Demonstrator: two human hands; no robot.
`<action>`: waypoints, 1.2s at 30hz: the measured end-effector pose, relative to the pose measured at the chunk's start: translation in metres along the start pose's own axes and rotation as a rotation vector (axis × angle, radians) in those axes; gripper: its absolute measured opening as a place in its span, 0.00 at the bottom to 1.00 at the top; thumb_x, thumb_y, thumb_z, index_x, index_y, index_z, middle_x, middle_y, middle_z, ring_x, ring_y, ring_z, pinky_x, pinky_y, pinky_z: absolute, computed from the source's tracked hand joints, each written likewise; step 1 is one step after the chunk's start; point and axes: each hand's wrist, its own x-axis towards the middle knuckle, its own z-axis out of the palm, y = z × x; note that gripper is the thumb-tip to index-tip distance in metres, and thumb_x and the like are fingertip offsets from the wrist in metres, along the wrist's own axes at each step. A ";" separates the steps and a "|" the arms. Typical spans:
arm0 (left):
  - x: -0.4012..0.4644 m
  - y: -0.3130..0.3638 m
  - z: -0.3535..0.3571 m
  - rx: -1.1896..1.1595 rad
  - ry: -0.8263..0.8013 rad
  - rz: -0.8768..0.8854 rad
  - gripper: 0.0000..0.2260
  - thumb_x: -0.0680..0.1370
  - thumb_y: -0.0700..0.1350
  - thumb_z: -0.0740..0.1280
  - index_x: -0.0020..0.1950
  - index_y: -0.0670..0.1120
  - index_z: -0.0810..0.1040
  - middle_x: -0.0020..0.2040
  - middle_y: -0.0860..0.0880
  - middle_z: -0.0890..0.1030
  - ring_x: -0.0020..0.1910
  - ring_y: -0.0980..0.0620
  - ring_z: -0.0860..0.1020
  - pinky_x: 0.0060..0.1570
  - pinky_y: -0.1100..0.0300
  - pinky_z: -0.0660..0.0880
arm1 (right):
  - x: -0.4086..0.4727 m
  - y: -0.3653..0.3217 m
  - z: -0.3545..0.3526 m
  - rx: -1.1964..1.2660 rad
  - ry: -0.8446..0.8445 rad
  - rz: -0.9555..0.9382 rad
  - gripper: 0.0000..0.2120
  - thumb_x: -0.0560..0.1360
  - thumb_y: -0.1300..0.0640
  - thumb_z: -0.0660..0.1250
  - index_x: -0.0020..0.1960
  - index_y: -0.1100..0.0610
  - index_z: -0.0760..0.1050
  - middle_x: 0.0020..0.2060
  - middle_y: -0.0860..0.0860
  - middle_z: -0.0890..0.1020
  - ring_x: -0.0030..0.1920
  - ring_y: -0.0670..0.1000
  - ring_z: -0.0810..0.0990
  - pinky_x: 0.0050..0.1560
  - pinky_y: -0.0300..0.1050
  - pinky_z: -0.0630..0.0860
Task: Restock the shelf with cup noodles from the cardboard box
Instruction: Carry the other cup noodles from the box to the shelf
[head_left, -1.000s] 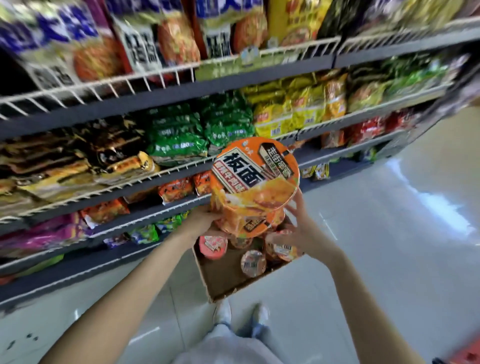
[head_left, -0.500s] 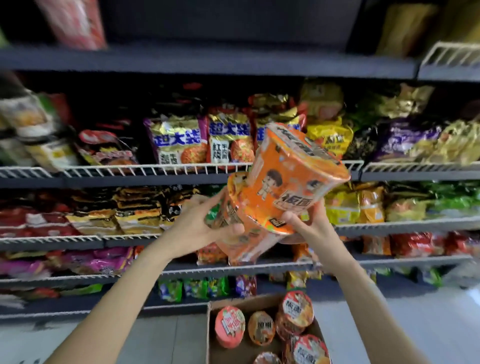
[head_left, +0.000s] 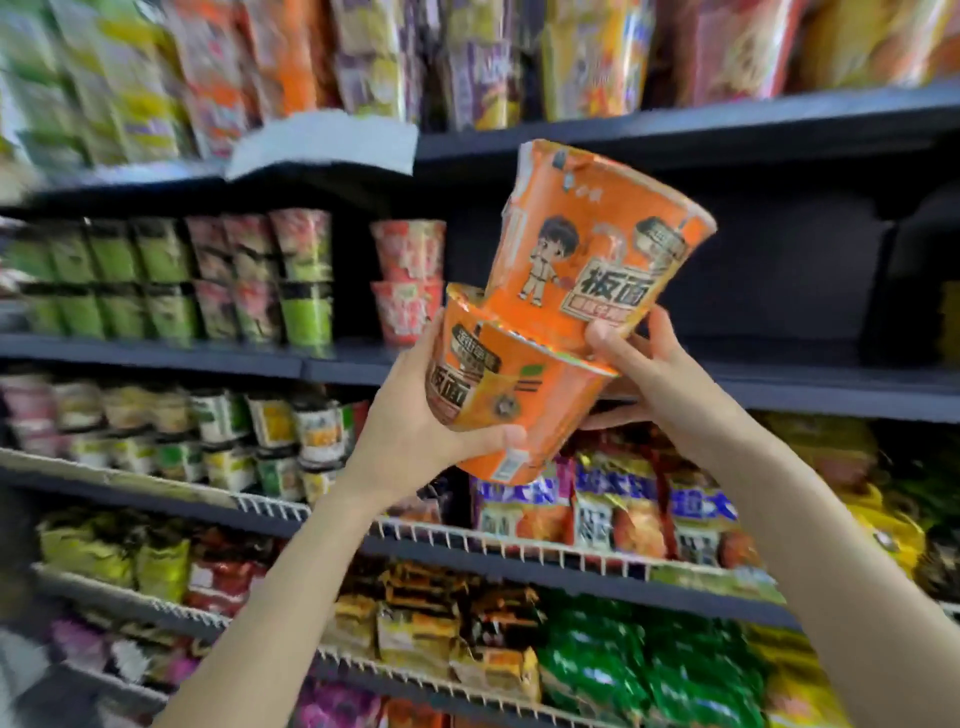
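Two orange cup noodles are stacked and tilted to the right in front of the shelves. My left hand (head_left: 415, 431) grips the lower orange cup (head_left: 498, 400) from the left side and below. My right hand (head_left: 641, 374) holds the base of the upper orange cup (head_left: 597, 244) and reaches under the stack. The stack is level with a dark shelf (head_left: 810, 384) whose right part has an open stretch behind the cups. The cardboard box is out of view.
Red cup noodles (head_left: 408, 280) stand two high just left of the stack, with green and pink cups (head_left: 176, 280) further left. Bagged noodles (head_left: 613, 514) fill the wire-fronted shelves below. More packets line the top shelf.
Both hands have raised the two stacked cups from box height up to the cup shelf. The view has tilted up, so the box and floor have left the frame.
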 end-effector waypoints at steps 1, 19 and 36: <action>0.012 -0.003 -0.007 -0.014 0.016 0.026 0.42 0.56 0.64 0.77 0.65 0.74 0.59 0.62 0.65 0.74 0.62 0.64 0.73 0.62 0.59 0.72 | 0.015 -0.005 0.004 -0.011 -0.009 -0.010 0.40 0.63 0.39 0.69 0.70 0.48 0.58 0.58 0.49 0.79 0.46 0.52 0.85 0.40 0.54 0.82; 0.207 -0.166 -0.009 0.049 -0.161 -0.131 0.41 0.51 0.73 0.73 0.62 0.64 0.69 0.63 0.53 0.75 0.65 0.53 0.71 0.65 0.48 0.69 | 0.216 0.030 0.022 -0.371 0.170 0.117 0.38 0.69 0.39 0.70 0.73 0.49 0.58 0.55 0.51 0.79 0.44 0.53 0.84 0.39 0.49 0.83; 0.306 -0.269 -0.025 0.025 -0.343 -0.258 0.31 0.66 0.48 0.77 0.67 0.49 0.70 0.64 0.51 0.76 0.60 0.54 0.73 0.59 0.62 0.67 | 0.355 0.085 0.053 -0.557 0.187 0.223 0.42 0.67 0.37 0.71 0.73 0.49 0.55 0.64 0.55 0.73 0.55 0.58 0.80 0.42 0.54 0.83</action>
